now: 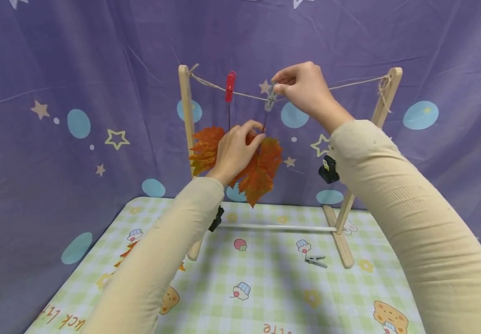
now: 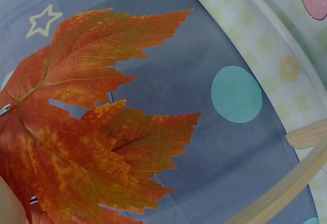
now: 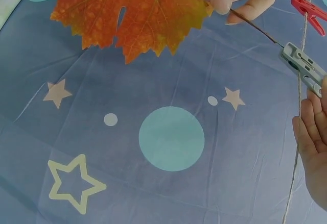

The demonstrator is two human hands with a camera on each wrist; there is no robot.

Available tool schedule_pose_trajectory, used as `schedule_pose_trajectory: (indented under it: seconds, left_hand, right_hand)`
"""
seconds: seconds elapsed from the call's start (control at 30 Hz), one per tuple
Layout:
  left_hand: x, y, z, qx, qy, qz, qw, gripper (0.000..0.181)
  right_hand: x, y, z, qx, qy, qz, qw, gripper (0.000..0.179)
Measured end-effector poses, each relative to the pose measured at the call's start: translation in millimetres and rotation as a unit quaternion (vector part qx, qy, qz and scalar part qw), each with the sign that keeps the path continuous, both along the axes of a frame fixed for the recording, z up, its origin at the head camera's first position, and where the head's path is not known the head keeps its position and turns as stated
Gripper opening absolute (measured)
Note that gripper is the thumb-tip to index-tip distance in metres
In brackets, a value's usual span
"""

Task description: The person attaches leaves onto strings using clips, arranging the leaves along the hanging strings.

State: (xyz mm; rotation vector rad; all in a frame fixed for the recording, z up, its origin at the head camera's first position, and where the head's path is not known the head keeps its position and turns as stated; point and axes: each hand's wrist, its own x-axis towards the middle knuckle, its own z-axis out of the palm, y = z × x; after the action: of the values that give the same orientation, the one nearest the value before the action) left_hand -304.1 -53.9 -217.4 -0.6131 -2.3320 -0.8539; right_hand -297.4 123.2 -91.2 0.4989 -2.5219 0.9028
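- The thumb and a finger of the left hand (image 1: 238, 144) come together to pinch the thin stem (image 3: 258, 28), low down by its leaf (image 1: 261, 169).
- From there the stem goes up, leaning a little to the right, and its top meets the bottom tip of the gray clip (image 1: 271, 98). I can't tell if the clip bites it.
- The right hand (image 1: 307, 88) is up higher, thumb and finger pinched on the clip's top end. The clip stands nearly straight up, in line with the stem.
- The left hand is nearer the leaf; the right is nearer the string (image 1: 250, 96), which passes right at the clip.
- Left of that, a red clip (image 1: 230, 88) sits on the string, above another orange leaf (image 1: 207, 146).
- Farther down, a second gray clip (image 1: 316, 261) lies on the tablecloth (image 1: 278, 278).
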Motion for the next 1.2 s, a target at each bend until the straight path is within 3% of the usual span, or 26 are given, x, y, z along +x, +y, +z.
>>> schedule_pose_trajectory:
  seconds: [0.5, 0.7, 0.83, 1.03, 1.2]
  left_hand:
    - [0.7, -0.9, -0.1, 0.006, 0.005, 0.012, 0.9999, 0.024]
    - [-1.1, -5.6, 2.0, 0.008, 0.039, 0.009, 0.9992, 0.027]
    - [3.7, -12.5, 5.0, 0.011, 0.044, -0.001, 0.9990, 0.029]
    - [11.2, -29.2, 7.5, 0.016, 0.037, -0.010, 0.9991, 0.030]
    - [24.1, -39.6, 4.8, 0.015, 0.037, -0.033, 0.9987, 0.029]
  right_hand:
    - [0.6, 0.5, -2.4, -0.021, -0.014, 0.028, 0.9993, 0.037]
    - [-0.3, 0.6, -3.8, -0.015, 0.010, 0.028, 0.9994, 0.039]
    - [1.1, 2.4, -5.1, -0.024, 0.030, 0.028, 0.9989, 0.039]
    - [6.6, 7.3, -10.4, -0.075, 0.073, 0.043, 0.9936, 0.037]
    - [16.6, 14.8, -22.0, -0.125, 0.115, 0.051, 0.9842, 0.033]
